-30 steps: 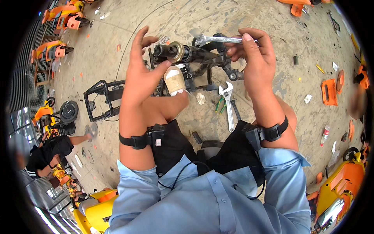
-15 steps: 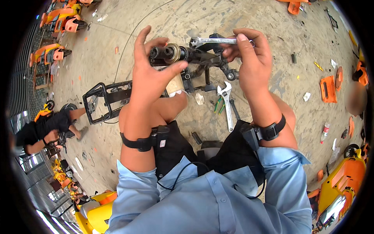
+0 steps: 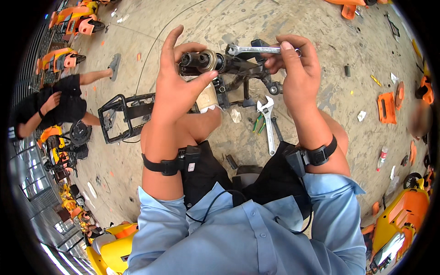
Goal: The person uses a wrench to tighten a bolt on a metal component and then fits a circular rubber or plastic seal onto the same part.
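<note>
A black metal vehicle frame (image 3: 243, 68) lies before me, with a tube end toward my left hand. My left hand (image 3: 176, 82) curves round this end. Its thumb and a bent finger meet opposite edges of a brass-coloured ring nut (image 3: 209, 61) on the tube, while the index finger points up and away. In my right hand (image 3: 298, 68) a silver combination wrench (image 3: 256, 49) is held between thumb and fingers. The wrench lies nearly level above the frame, its open jaw pointing left toward the nut; whether it touches anything cannot be told.
An adjustable wrench (image 3: 266, 123), green-handled pliers (image 3: 259, 123) and a dark tool (image 3: 277, 129) lie on the floor between my knees. A black rack-like frame section (image 3: 120, 120) extends left. Another person (image 3: 64, 98) is at the far left, near yellow-orange scooters (image 3: 57, 146).
Both my hands, the nut and the wrench have shifted slightly right. The ring nut shows at a slightly different angle. At the left, the other person has moved, one leg now stretched out farther up.
</note>
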